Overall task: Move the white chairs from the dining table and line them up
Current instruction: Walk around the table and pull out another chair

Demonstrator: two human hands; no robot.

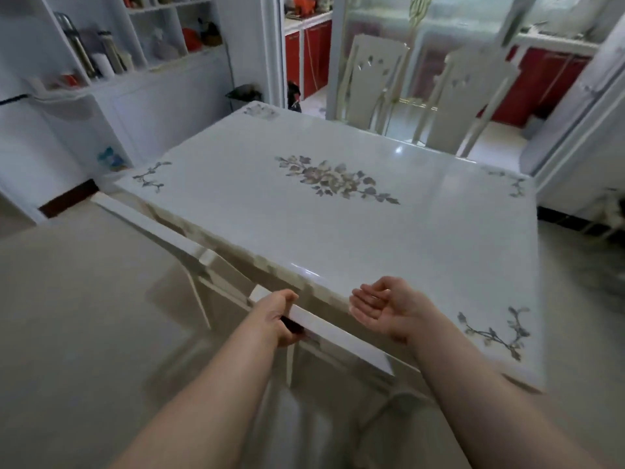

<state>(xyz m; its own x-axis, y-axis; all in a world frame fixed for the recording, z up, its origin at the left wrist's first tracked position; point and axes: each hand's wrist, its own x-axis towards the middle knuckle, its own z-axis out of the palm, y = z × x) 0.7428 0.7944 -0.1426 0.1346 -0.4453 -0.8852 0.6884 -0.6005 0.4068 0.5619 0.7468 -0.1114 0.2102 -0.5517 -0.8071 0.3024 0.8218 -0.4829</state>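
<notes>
A white dining table with flower prints fills the middle of the view. Two white chairs are pushed in along its near edge. My left hand grips the top rail of the nearer white chair, at the rail's left end. My right hand hovers palm up and open over the table's near edge, just past that rail. The second near chair stands to the left, only its top rail and part of its frame showing. Two more white chairs stand at the table's far side.
A white shelf unit with bottles and small items lines the left wall. Behind the far chairs stands a glass sliding door, with red kitchen cabinets beyond. Pale tiled floor spreads to the left and below me.
</notes>
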